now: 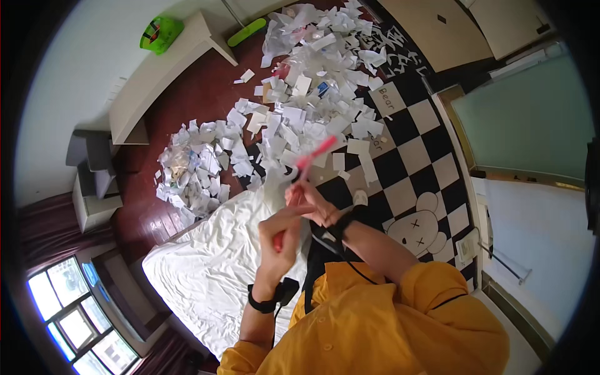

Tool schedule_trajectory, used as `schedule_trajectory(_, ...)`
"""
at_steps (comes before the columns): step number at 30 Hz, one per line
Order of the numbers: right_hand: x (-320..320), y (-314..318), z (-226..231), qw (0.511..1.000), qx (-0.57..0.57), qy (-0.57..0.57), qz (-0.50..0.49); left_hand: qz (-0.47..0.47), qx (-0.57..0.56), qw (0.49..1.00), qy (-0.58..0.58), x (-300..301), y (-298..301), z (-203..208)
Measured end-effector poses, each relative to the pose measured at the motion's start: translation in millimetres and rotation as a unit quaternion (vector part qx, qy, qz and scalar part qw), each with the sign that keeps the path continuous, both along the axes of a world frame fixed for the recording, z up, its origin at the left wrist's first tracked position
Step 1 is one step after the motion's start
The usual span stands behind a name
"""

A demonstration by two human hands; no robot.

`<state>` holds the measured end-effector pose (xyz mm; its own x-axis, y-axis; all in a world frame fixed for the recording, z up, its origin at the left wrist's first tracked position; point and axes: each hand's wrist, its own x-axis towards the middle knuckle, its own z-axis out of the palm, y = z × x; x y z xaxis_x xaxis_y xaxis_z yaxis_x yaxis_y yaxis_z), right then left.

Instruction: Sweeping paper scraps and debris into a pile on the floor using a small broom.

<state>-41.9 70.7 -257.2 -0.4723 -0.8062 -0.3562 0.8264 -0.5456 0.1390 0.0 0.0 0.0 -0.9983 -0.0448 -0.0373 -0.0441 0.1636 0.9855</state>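
Note:
My left hand (pixel 279 240) is closed around a red handle, part of which shows between the fingers. Just beyond it, my right hand (pixel 307 199) is closed too, gripping the same slim red-pink stick. The stick (pixel 322 150) juts past my right hand toward the heap of paper; its far end is pink and smeared by motion, so its kind is unclear. A dark patch shows on it near the right hand. Below both hands lies the edge of a bed with a rumpled white sheet (pixel 219 250).
White paper scraps and plastic bags (pixel 294 119) are heaped across the floor ahead. A black-and-white checkered mat (pixel 406 165) runs along the right. At the back stand a desk (pixel 162 69) with a green basket (pixel 161 34) and a green floor mop head (pixel 247 32). A grey chair (pixel 94 156) is at left.

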Motion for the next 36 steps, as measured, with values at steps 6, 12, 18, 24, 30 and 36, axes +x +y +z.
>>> schedule_trajectory(6,-60.8,-23.2,62.3,0.997,-0.068,0.008,0.047,-0.051,-0.151,0.979,0.128,-2.3,22.2,36.8)
schedule_trajectory(12,-26.2,14.2,114.9,0.994,0.107,-0.001,0.028,0.02,-0.018,0.997,0.078,13.6,10.7,71.9)
schedule_trajectory(18,27.0,124.2,70.0,0.967,0.236,-0.096,-0.026,-0.042,0.167,0.98,-0.1,10.9,25.3,6.8)
schedule_trajectory(24,58.3,204.3,39.4,0.951,0.298,-0.064,-0.059,-0.233,0.169,0.956,-0.062,0.4,67.9,-49.6)
schedule_trajectory(30,-3.1,139.8,33.2,0.993,0.114,-0.02,-0.033,-0.252,0.043,0.962,0.093,-18.1,62.3,-20.9)
schedule_trajectory(36,-50.2,74.3,62.3,0.995,-0.024,-0.088,0.042,-0.255,-0.091,0.955,0.124,-23.3,75.7,28.7)
